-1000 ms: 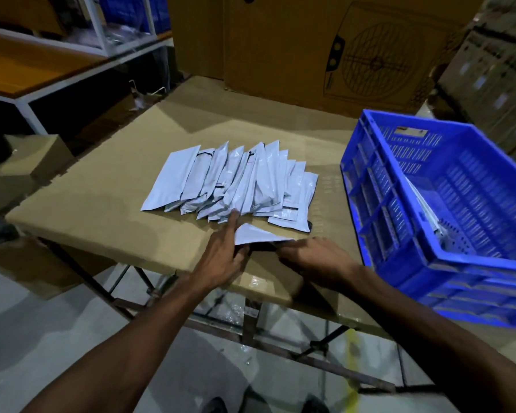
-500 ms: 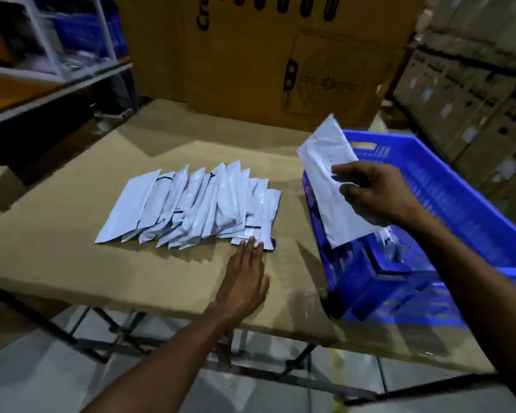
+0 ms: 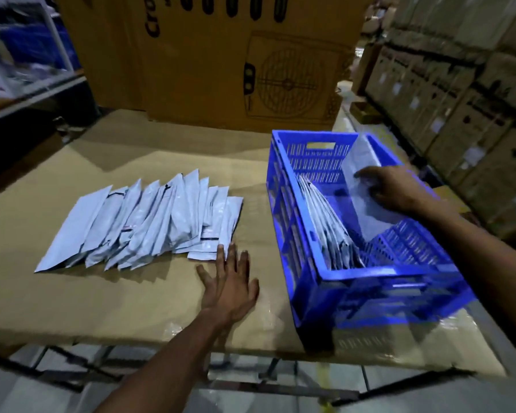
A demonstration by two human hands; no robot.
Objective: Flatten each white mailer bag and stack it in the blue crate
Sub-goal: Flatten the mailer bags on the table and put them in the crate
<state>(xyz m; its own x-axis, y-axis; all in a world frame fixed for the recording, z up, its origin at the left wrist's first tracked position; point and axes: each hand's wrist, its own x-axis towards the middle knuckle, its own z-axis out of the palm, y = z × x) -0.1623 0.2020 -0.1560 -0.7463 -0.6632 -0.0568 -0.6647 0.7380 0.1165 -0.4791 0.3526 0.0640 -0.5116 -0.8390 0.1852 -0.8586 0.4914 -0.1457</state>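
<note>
Several white mailer bags [image 3: 149, 222] lie fanned out on the cardboard-covered table [image 3: 102, 299]. My left hand [image 3: 230, 281] rests flat on the table, fingers straight, its fingertips touching the nearest bag's bottom edge. The blue crate [image 3: 367, 281] stands at the table's right. Inside it, several white bags [image 3: 325, 222] lean against the left wall. My right hand [image 3: 390, 189] is inside the crate and holds one white mailer bag [image 3: 361, 171] against the right side, thumb and fingers on it.
A large cardboard box [image 3: 236, 61] with a fan drawing stands behind the table. Stacked cartons [image 3: 459, 93] line the right side. A white metal shelf [image 3: 27, 55] is at the far left. The table's front edge is near me.
My right hand has carried the bag from above the crate's left rim down into the crate. My left hand has stayed flat on the table by the pile.
</note>
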